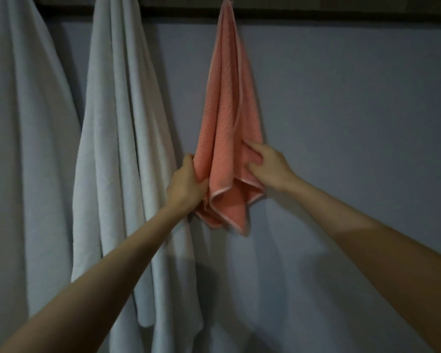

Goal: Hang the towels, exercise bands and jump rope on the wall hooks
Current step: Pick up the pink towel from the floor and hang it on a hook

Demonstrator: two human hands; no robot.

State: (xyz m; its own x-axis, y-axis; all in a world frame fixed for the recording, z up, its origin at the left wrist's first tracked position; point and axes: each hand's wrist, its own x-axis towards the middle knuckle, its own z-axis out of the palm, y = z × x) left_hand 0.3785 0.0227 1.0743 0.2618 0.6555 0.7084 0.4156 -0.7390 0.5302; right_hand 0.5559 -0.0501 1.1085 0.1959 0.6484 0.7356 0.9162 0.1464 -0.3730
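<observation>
Left edge of frame: white towel (pixel 23 123), hung in long folds from above the top edge. Just right of it: second white towel (pixel 117 123), likewise hung, lower end reaching toward the bottom of the frame. Risk here, judged: if brushed by the left forearm (pixel 99 263) on the way back, could be dragged askew. Hanging points of both out of view, so hold not checkable.

Centre, slightly left: left hand (pixel 186 189) gripping the lower left edge of the pink towel (pixel 227 110), fingers curled round a bunch of cloth, thumb in front. Right of centre: right hand (pixel 267 166) pinching the lower right folds, fingertips dug into the cloth, thumb beneath. Risk, judged: a downward pull from either hand may be enough to slip the small top corner off its hook; an uneven pull likely to swing the cloth sideways and off. Attachment at top centre barely in frame, hook itself not discernible; cannot tell how much cloth is caught.

Pink towel: top centre down to mid-frame, hanging from one gathered corner at the dark rail (pixel 341 14), fanning wider downward against the grey wall (pixel 367 123). Salmon colour, waffle-like texture, paler piped hem. Bottom corners in uneven points below the hands. Soft, limp, probably light.
</observation>
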